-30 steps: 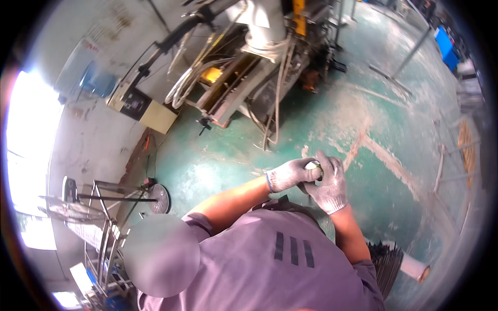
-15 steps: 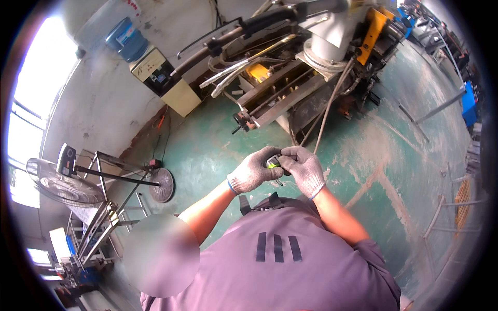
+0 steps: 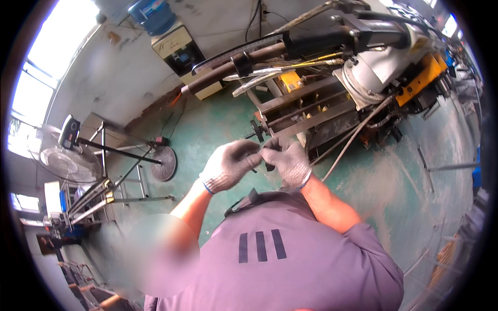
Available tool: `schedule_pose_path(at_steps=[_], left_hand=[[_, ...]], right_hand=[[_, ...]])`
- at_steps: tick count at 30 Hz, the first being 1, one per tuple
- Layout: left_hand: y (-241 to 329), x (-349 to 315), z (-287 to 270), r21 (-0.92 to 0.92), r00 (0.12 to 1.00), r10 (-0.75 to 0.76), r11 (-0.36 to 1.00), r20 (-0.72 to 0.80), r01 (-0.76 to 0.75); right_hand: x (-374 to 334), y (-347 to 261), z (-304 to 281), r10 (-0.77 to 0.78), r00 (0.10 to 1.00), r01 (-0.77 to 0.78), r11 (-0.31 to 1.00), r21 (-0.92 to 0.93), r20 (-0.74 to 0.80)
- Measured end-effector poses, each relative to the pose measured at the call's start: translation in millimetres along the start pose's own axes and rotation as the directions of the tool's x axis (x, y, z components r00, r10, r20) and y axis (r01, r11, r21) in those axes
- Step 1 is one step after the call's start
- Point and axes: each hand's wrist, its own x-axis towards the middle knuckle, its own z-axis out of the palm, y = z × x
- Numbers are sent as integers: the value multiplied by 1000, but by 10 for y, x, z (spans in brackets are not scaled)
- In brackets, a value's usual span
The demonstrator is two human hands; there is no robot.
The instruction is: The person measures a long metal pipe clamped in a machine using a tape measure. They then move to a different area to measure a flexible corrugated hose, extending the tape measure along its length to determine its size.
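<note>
while the gloved right hand (image 3: 290, 159) was curled round a small dark object (image 3: 269, 167), mostly covered, the gloved left hand (image 3: 227, 165) sat just beside it with bent fingers; whether it gripped too could not be told. beyond the hands, a machine (image 3: 312, 121) stood on the green floor (image 3: 212, 120), a fan (image 3: 72, 161) to the left.

The green floor (image 3: 207, 122) here bears a fan's base (image 3: 163, 165) at left, a water dispenser (image 3: 178, 50) upper left and a machine (image 3: 311, 108) upper right.
</note>
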Motion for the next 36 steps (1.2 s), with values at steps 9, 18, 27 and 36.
schedule_pose_path(at_steps=[9, 18, 27, 36], left_hand=[[9, 63, -604, 168, 923, -100, 970, -371, 173], [-100, -93, -1210, 183, 840, -137, 946, -524, 269], [57, -158, -1356, 259, 842, -107, 924, -529, 281], [145, -110, -1416, 295, 850, -59, 923, -523, 246]], right_hand=[[774, -1090, -779, -190, 973, 219, 939, 264, -132], [1141, -880, -304, -128, 975, 202, 845, 495, -179], [1252, -939, -120, -88, 931, 226, 902, 369, -354], [1317, -1008, -25, -31, 887, 241, 883, 403, -461]])
